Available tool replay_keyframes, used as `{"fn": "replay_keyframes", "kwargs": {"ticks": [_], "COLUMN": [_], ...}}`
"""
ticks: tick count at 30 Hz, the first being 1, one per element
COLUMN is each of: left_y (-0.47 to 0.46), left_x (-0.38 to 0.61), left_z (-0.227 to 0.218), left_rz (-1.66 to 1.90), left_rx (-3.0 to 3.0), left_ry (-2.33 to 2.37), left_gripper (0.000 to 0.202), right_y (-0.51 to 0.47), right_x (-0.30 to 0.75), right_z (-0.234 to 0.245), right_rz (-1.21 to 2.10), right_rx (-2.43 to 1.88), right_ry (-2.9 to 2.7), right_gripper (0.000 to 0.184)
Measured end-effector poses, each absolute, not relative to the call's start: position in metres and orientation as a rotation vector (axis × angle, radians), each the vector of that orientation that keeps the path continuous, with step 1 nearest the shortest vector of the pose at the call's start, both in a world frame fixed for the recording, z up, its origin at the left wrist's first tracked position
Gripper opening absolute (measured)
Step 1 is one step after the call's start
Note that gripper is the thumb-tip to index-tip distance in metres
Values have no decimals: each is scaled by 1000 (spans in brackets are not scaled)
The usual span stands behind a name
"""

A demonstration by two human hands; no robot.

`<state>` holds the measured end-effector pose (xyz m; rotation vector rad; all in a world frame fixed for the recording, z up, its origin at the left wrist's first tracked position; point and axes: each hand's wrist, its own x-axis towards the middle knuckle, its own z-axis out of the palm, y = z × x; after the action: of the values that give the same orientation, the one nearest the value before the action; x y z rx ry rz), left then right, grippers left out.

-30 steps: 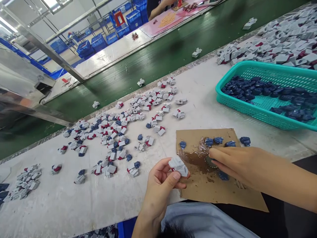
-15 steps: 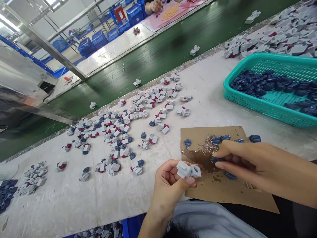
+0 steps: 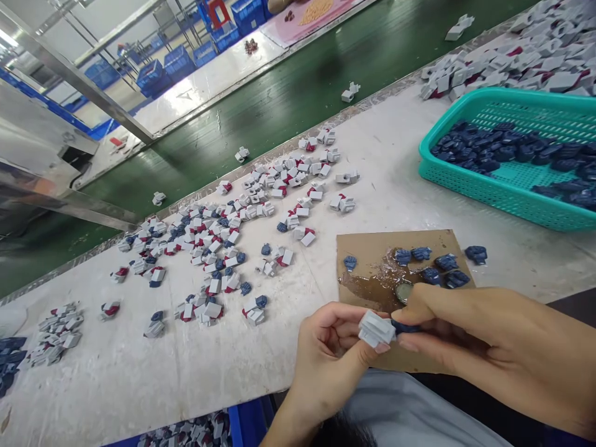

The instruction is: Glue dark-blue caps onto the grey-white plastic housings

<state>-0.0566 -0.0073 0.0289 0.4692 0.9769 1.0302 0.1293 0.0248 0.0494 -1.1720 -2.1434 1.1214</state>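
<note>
Between the thumb and fingers of my left hand (image 3: 328, 360) is a light grey plastic part (image 3: 375, 329). My right hand (image 3: 493, 354) pinches a dark blue plastic piece (image 3: 405, 326) and holds it against the right end of the grey part; the fingers hide most of it. Beneath and behind the hands lies a brown cardboard sheet (image 3: 367, 245) with a wet, glossy patch. Several loose dark blue pieces (image 3: 447, 261) rest on the sheet, and a small round disc-like thing (image 3: 403, 292) shows in the wet patch beside my right fingertips.
A teal basket (image 3: 503, 202) of dark blue pieces stands at the right, a heap of grey parts (image 3: 554, 62) behind it. Grey, red and blue assemblies (image 3: 209, 242) spread over the table's left. A green conveyor (image 3: 288, 112) carries several grey parts. A blue bin (image 3: 251, 425) sits below the edge.
My right hand has lifted the dark blue piece off the cardboard and brought it to the grey part in my left hand. The grey part has turned. Parts on the conveyor have shifted left.
</note>
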Motion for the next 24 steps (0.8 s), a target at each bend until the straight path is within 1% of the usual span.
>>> {"fn": "replay_keyframes", "kwargs": {"ticks": [2, 5, 7, 9, 12, 14, 15, 17, 19, 20, 22, 24], "left_y": [-11, -19, -22, -23, -18, -14, -12, -8, -9, -10, -17, -25], "left_x": [-54, -52, -54, -55, -53, -49, -46, -42, -39, -37, -34, -31], "left_z": [24, 12, 5, 0, -2, -1, -1, 0, 0, 1, 1, -1], "left_rz": [1014, 924, 924, 1011, 1172, 1250, 1285, 1335, 1392, 1433, 1506, 1598], "left_rx": [521, 748, 978, 1187, 1385, 1461, 1494, 1579, 1651, 1674, 1702, 1726], "left_ry": [997, 969, 923, 929, 1012, 1041, 1047, 1078, 1140, 1172, 1234, 1293], "left_gripper": [32, 32, 35, 40, 31, 27, 26, 25, 26, 27, 25, 22], "right_y": [28, 33, 33, 32, 35, 41, 44, 49, 48, 45, 36, 26], "right_x": [130, 129, 128, 127, 119, 105, 96, 76, 59, 53, 48, 47], "right_z": [47, 44, 44, 43, 44, 46, 48, 51, 55, 56, 57, 53], "right_rz": [1188, 1499, 1693, 1778, 1680, 1551, 1548, 1730, 1990, 2070, 2104, 2021], "right_rx": [-1103, -1044, -1080, -1132, -1249, -1351, -1384, -1387, -1328, -1303, -1296, -1360], "right_ry": [-2183, -2186, -2059, -1912, -1723, -1487, -1333, -1059, -895, -855, -841, -919], "right_gripper": [30, 31, 28, 27, 40, 52, 58, 67, 68, 67, 67, 71]}}
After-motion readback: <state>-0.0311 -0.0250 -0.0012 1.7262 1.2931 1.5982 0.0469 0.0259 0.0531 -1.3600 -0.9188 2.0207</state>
